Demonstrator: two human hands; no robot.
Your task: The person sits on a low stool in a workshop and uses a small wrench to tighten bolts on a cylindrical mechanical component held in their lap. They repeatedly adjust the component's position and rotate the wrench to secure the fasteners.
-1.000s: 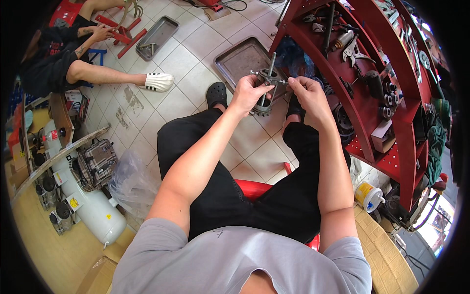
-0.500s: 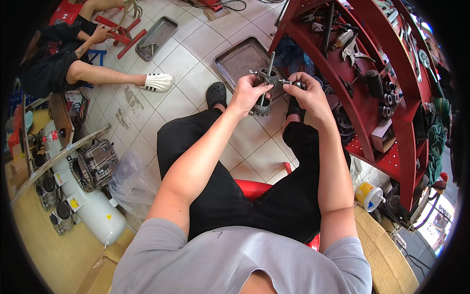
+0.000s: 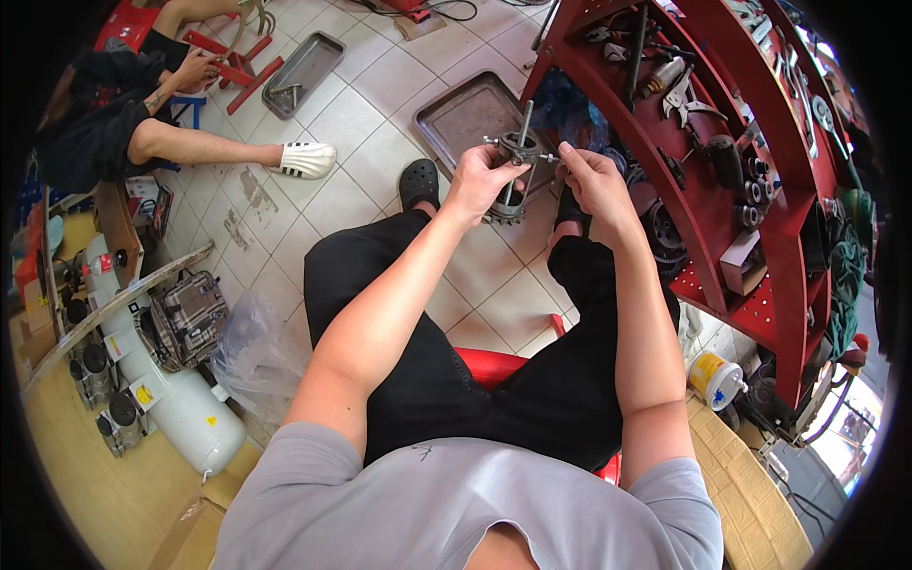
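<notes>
A dark metal ring-shaped tool [image 3: 519,142] with an upright rod [image 3: 528,116] is gripped in the left hand [image 3: 478,186] above a pale tiled floor [image 3: 380,133]. The right hand [image 3: 598,185] is at its side screw [image 3: 548,159], pinch unclear. Around: metal tray [image 3: 464,109], red shelving [image 3: 800,217], seated person [image 3: 100,152].

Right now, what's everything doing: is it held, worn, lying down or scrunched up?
Metal ring assembly, held in the left hand, rod sticking out
Left hand, closed around the assembly
Right hand, fingers at the side screw; whether they touch, I cannot tell
Smaller tray, on the floor, metal pieces in it
Larger tray, on the floor
Clear plastic bag, crumpled
Left black clog, worn
Silver pliers, lying on the red shelf
</notes>
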